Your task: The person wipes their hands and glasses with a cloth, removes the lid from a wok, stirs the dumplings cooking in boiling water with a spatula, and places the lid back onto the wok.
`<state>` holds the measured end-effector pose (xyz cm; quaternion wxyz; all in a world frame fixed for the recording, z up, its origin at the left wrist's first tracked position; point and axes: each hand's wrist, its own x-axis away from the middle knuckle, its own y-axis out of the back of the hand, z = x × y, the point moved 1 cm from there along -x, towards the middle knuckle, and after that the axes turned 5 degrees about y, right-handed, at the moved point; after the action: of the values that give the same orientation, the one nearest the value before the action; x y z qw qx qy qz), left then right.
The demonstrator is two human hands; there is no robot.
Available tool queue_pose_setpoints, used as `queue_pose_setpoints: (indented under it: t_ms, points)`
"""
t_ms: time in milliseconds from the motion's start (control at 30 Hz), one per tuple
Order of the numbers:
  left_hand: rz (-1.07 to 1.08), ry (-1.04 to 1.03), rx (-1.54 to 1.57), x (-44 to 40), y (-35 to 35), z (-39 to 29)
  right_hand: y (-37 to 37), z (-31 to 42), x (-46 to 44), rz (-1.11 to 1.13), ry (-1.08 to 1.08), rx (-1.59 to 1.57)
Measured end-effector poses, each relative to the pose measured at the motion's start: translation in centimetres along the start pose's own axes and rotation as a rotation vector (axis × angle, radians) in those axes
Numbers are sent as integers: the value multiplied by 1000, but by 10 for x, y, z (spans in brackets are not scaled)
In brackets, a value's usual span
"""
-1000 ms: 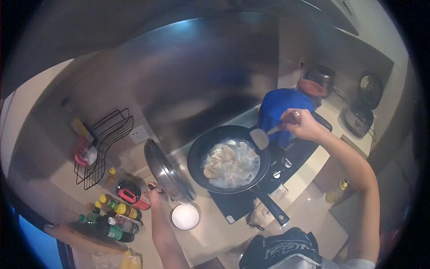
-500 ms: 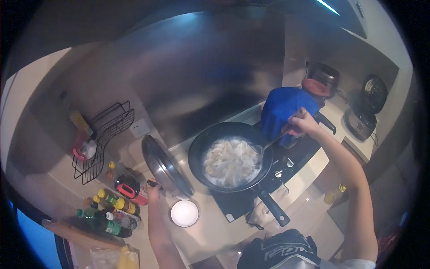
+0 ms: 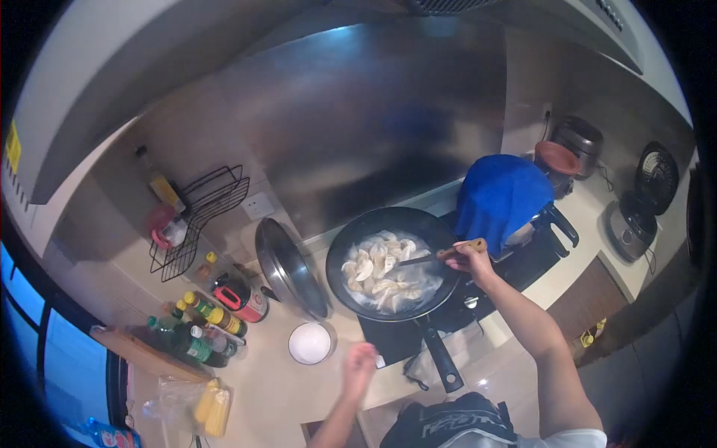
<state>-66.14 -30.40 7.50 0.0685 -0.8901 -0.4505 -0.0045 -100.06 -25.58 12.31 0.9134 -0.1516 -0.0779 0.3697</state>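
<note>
A black wok (image 3: pixel 358 305) on the dark stove holds dumplings (image 3: pixel 385 261) in pale, steaming liquid. My right hand (image 3: pixel 469 261) grips the wooden handle of a spatula (image 3: pixel 417 260), whose blade end is down among the dumplings. Blurred by motion, my left hand (image 3: pixel 360 364) is over the counter below the wok, between the white bowl (image 3: pixel 310 343) and the wok's handle; its fingers are too smeared to read. The metal lid (image 3: pixel 287 265) leans on its edge left of the wok, touched by neither hand.
Bottles (image 3: pixel 216 317) and a red-labelled jug (image 3: pixel 246 299) stand at the left, below a wire rack (image 3: pixel 196 224). A blue cloth (image 3: pixel 504 194) covers something behind the wok. An open cooker (image 3: pixel 631 228) is at the right. A cloth (image 3: pixel 455 351) lies beside the wok's handle.
My left hand has let go of the lid's knob and moved right. My right hand has come lower and nearer the wok, with the spatula reaching farther in. The camera view has shifted.
</note>
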Motion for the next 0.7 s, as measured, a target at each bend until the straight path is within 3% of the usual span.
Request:
queue_pose_setpoints:
  t_ms: [100,167,233,300,367,533,700]
  points:
    - [234,397,130,29,-63,23,-14,7,-5,63,22,-22]
    - [559,565,331,38,-90,42,-20,17,-12,128,51,33]
    - [572,676,576,58,-117,20,-23,36,-18,261,133,115]
    - [501,657,654,63,-131,15,-24,61,-22,381,240,196]
    - [385,520,485,66,-139,18,-30,99,-17,422,306,358]
    - [192,564,379,68,-146,6,-40,182,4,463,653,879]
    - [181,553,315,73,-143,-1,-37,192,-7,513,809,1013]
